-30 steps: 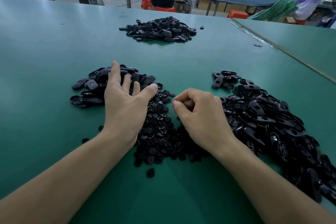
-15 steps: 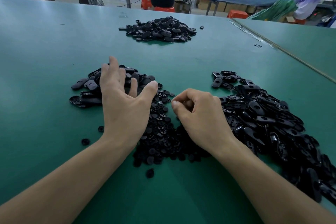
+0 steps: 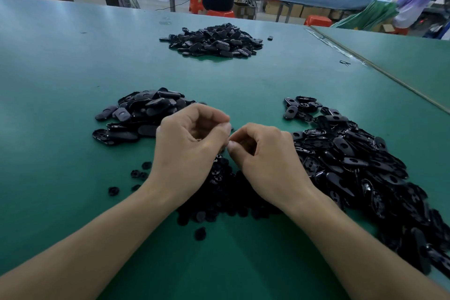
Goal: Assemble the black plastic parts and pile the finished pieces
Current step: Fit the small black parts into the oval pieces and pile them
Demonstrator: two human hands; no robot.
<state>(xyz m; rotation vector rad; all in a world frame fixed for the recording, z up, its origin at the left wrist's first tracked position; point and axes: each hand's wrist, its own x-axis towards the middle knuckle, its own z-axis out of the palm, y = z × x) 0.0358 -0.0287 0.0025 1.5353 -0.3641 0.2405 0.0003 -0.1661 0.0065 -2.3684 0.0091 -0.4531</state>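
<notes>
The left hand [image 3: 192,146] has come off the pile of oval shells [image 3: 143,114], where it lay flat with fingers spread half a second ago. It now sits closer in, with its fingers curled over toward the thumb. Its fingertips meet those of the right hand [image 3: 265,161] just above the green surface [image 3: 60,68]. The right hand has hardly moved: its knuckles are up and its fingers folded, with thumb and forefinger pressed together. Nothing black shows between the fingers of either hand, and the left fingertips are blurred, so I cannot tell whether either one has hold of a part.

Both wrists lie over the heap of small round pieces [image 3: 226,195], which is partly hidden beneath them. A few loose round pieces [image 3: 113,190] lie apart to its left. The uncovered pile of oval shells sits just beyond the left hand. A larger heap of oval plates [image 3: 365,170] with holes in them runs along the right, next to the right hand. The far pile of black parts [image 3: 214,40] lies well beyond the hands, unchanged.
</notes>
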